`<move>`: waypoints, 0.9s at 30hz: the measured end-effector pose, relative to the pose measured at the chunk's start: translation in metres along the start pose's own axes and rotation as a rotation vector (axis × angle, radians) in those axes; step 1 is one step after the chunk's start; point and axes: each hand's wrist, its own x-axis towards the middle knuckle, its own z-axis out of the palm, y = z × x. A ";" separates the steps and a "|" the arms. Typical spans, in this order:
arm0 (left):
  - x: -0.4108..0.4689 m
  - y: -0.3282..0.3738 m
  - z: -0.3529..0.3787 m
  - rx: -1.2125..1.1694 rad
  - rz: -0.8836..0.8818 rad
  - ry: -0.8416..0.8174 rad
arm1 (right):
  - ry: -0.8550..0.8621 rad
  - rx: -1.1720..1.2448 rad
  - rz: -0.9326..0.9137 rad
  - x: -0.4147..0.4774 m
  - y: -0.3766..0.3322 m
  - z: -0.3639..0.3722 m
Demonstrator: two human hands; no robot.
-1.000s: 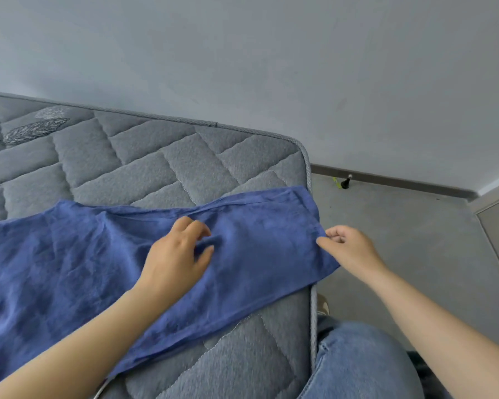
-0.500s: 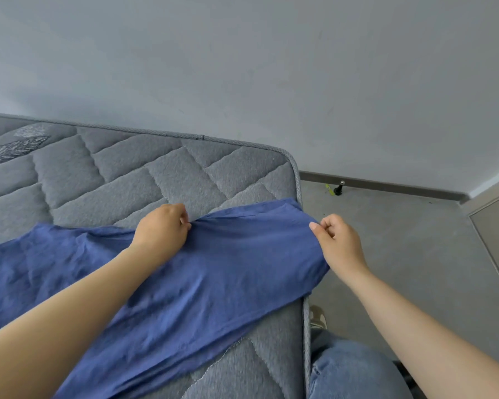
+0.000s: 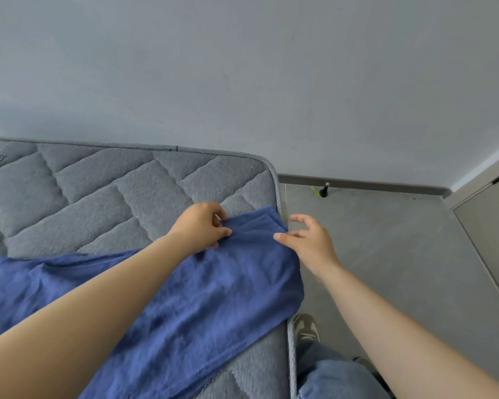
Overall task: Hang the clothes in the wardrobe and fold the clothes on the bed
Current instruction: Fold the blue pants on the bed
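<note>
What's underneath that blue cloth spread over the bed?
The grey quilted mattress, which shows beyond the blue cloth on its far and near sides. The cloth's right end hangs slightly over the mattress edge. Whether anything lies between them is hidden by the cloth.

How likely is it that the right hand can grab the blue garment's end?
Probably yes: the right hand hovers open at the end of the blue garment, thumb seemingly touching it, nothing between; the left hand pinches the hem beside it.

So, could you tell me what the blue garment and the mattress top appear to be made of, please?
Blue garment: likely linen or cotton weave, matte, with slubby, crinkled texture. Mattress: seemingly fuzzy grey knit fabric, matte, quilted in stitched diamonds, corded edge.
</note>
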 end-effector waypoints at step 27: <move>-0.132 -0.054 -0.032 -0.058 0.021 0.391 | 0.066 -0.478 -0.437 -0.098 -0.023 0.055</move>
